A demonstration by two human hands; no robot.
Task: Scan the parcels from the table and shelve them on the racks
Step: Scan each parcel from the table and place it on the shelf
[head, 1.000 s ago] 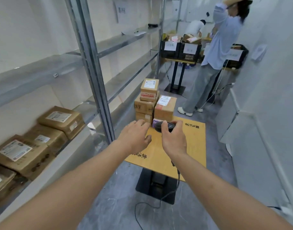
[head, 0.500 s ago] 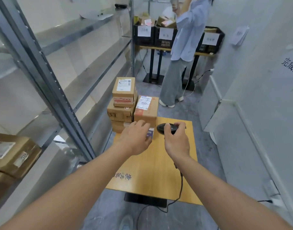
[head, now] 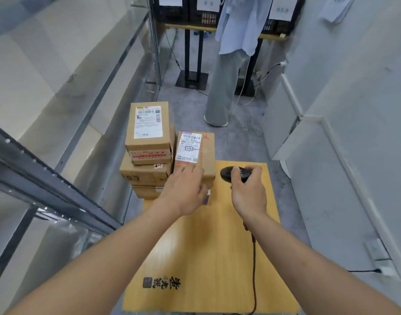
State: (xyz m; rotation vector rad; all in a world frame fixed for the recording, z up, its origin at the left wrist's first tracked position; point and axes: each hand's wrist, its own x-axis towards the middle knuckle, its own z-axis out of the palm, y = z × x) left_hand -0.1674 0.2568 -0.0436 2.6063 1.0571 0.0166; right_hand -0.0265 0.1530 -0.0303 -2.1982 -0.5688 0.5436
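Observation:
Cardboard parcels stand at the far left corner of the wooden table (head: 217, 246). A stack of three (head: 147, 155) has a labelled box on top. Beside it stands a taller box (head: 195, 151) with a white label. My left hand (head: 183, 192) rests on the near top edge of that taller box, fingers stretched over it. A small flat parcel (head: 207, 197) peeks out under my left hand. My right hand (head: 247, 189) grips a black corded barcode scanner (head: 231, 175), just right of the taller box.
Grey metal racks (head: 58, 189) run along the left. A person in a light shirt (head: 231, 64) stands ahead by a table with black crates (head: 279, 17). The scanner's cable (head: 254, 269) trails over the table's near edge. A grey wall lies on the right.
I have moved closer to the table and look further down. My left hand has gone forward onto the taller box. My right hand still holds the scanner.

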